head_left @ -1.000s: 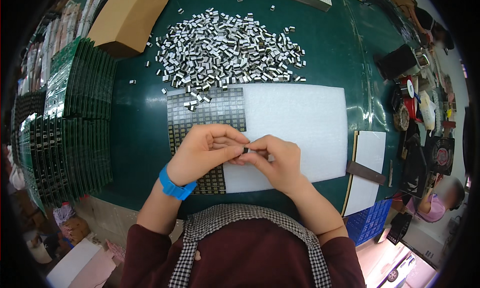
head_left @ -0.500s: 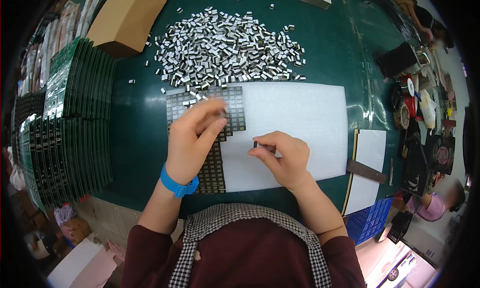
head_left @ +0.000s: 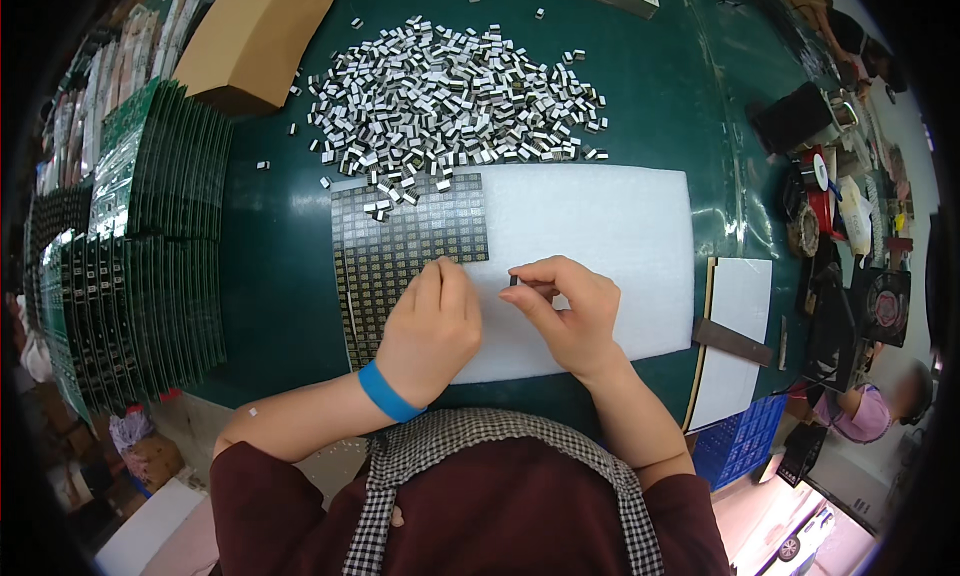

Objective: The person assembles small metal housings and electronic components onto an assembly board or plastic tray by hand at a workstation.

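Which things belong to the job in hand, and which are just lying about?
Apparently in use:
small dark block in the right hand
heaped white-and-black blocks
flat black-and-gold grid
white foam sheet

Apparently lying about:
brown cardboard box
blue plastic crate

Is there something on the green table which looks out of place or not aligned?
Yes, slightly. Several loose, small black-and-white blocks lie askew on the far side of the flat grid of dark rectangular pieces, interrupting its regular rows. Also, a thin white slit near its left edge suggests pieces there are apart.
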